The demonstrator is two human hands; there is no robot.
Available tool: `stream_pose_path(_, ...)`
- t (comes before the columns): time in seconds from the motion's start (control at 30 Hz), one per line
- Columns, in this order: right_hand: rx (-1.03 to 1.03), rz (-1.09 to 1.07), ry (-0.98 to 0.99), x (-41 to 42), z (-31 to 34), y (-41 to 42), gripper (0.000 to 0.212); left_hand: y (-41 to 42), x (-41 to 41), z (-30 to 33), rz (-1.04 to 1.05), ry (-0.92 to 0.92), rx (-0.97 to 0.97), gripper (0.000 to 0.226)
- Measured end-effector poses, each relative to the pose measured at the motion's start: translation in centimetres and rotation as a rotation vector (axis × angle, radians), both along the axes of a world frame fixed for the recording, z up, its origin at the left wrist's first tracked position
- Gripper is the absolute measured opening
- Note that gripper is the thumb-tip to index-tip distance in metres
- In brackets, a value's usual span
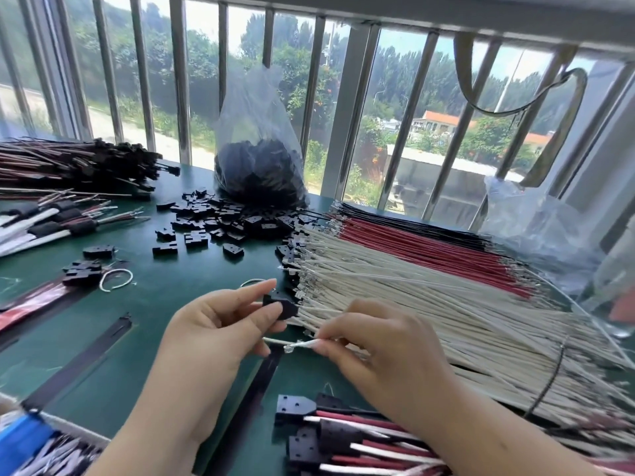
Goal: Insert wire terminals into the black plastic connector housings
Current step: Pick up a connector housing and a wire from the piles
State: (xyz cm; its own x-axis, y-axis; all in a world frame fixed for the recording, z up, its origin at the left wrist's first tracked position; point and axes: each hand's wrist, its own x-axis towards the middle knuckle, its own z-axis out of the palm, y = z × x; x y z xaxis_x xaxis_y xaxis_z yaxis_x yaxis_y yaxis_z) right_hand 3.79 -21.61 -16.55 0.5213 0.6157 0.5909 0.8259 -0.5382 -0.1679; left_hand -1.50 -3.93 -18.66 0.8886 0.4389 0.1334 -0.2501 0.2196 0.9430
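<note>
Holding housing (280, 304), left hand (220, 324); writing illegible.

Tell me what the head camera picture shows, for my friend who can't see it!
A person's left hand holds a black connector housing while the right hand pinches a white wire, its metal terminal not yet inside. On the green table lie bundles of white, red and black wires, loose housings, and a plastic bag of more housings.
</note>
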Motion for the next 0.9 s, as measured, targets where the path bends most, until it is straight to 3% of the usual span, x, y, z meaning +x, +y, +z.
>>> stream_pose_path(0.2,0.079,-0.011,0.037,0.6,-0.1,-0.6,0.016,0.2,-0.6,-0.1,-0.161,0.022,-0.107,0.035)
stream_pose_path(0.3,0.088,0.029,0.059,1.1,0.0,-1.1,0.015,-0.3,-0.9,0.1,-0.169,0.025,-0.021,0.027)
stream_pose_path(0.4,-0.031,0.063,0.052,1.2,0.3,-1.5,0.017,-0.7,-1.2,0.3,-0.175,0.038,0.048,0.022)
stream_pose_path(0.57,-0.140,0.084,0.099,1.1,0.4,-1.9,0.025,-0.9,-1.8,0.7,-0.226,0.031,0.072,0.031)
stream_pose_path(0.77,-0.133,0.135,0.194,1.3,0.7,-2.4,0.026,-0.4,-2.0,0.6,-0.259,0.063,0.167,0.027)
stream_pose_path(0.9,-0.131,0.133,0.228,1.3,1.1,-2.8,0.027,-0.1,-2.1,0.5,-0.313,0.098,0.269,0.036)
